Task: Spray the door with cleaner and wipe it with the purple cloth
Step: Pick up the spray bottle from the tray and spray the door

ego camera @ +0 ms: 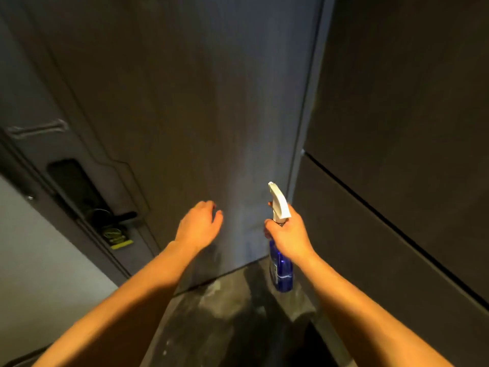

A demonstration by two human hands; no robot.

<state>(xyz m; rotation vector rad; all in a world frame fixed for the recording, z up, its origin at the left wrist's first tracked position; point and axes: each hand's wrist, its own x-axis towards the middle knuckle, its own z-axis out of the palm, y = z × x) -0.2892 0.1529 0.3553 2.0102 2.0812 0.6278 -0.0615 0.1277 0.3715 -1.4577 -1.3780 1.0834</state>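
A dark grey-brown door [185, 102] fills the middle of the head view, with a paler bluish streak down its right side. My right hand [289, 235] grips the neck of a blue spray bottle [281, 268] with a white trigger head [279, 202], its nozzle pointing up toward the door. My left hand [199, 223] hovers close to the door's lower part, fingers loosely curled and holding nothing. No purple cloth is in view.
A black lock plate with a lever handle [87, 197] and a yellow-marked tag [117, 238] sit on the door's left edge. A dark panelled wall [397, 154] stands to the right. The dark floor [238, 313] shows pale smudges below.
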